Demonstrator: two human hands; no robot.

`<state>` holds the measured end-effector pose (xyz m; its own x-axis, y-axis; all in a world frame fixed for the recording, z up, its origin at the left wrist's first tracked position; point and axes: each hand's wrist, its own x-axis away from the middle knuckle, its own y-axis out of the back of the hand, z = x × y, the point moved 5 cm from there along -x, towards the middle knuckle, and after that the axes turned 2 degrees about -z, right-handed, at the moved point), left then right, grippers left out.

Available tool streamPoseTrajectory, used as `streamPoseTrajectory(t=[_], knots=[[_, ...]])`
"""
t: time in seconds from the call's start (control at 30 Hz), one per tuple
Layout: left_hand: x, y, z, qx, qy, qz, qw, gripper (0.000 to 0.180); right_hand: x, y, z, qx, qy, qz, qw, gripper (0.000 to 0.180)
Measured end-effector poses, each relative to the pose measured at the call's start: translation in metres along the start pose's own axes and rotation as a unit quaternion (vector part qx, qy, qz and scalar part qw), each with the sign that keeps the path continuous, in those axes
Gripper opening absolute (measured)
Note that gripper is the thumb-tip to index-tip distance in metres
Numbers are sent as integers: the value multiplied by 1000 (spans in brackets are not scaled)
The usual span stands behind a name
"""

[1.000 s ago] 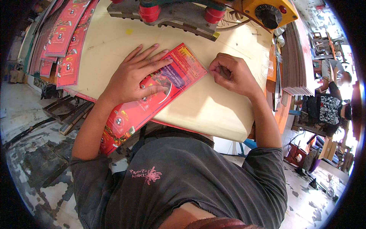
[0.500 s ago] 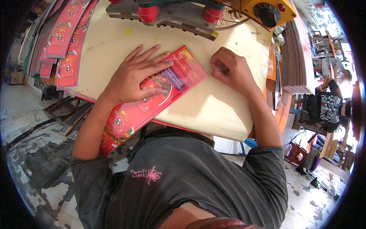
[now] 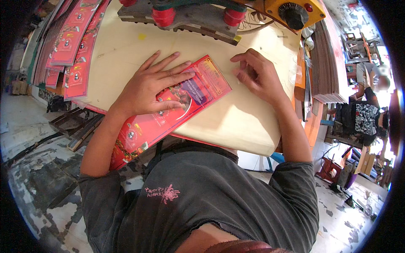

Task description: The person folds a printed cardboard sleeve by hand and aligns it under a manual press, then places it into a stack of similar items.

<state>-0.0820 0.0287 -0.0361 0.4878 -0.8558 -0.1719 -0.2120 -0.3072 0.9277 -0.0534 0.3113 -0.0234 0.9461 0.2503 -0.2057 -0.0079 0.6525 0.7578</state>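
A long red printed menu cover in glossy clear plastic (image 3: 192, 103) lies slantwise on the cream tabletop, its lower end reaching past the near edge. My left hand (image 3: 154, 86) rests flat on it with fingers spread, pressing it down and holding nothing. Off the cover's upper right corner hovers my right hand (image 3: 255, 74). Its thumb and index finger are apart, the other fingers are loosely curled, and nothing shows between them.
A press with red round feet (image 3: 163, 17) and a yellow control box with a black dial (image 3: 294, 15) stand at the far edge. Similar red covers (image 3: 78, 69) are piled at left. A tall stack of brown boards (image 3: 331, 63) stands at right; a co-worker (image 3: 365, 116) sits beyond.
My right hand has opened from a closed pinch and lifted slightly at the cover's corner. The cover has shifted a little toward me. My left hand stays spread on it.
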Motion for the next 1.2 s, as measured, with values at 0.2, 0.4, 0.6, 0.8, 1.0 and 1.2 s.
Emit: streamPoseTrajectory(t=[0.2, 0.4, 0.6, 0.8, 1.0, 1.2], knots=[[-1, 0, -1, -9, -2, 7, 1000, 81, 1, -2, 1, -15, 60, 67, 996, 19], [0, -1, 0, 6, 0, 12, 1000, 84, 3, -6, 2, 0, 91, 67, 994, 13], [-2, -2, -5, 7, -28, 45, 999, 82, 1, -6, 4, 36, 95, 54, 993, 9], [-2, -3, -4, 7, -31, 37, 999, 79, -4, 3, -7, 159, 78, -20, 984, 8], [-3, -2, -9, 10, -50, 53, 997, 76, -4, 45, -32, 185, 4, -150, 971, 6], [-3, -1, -9, 7, -50, 55, 997, 78, 1, 36, -30, 45, -37, -26, 998, 9]])
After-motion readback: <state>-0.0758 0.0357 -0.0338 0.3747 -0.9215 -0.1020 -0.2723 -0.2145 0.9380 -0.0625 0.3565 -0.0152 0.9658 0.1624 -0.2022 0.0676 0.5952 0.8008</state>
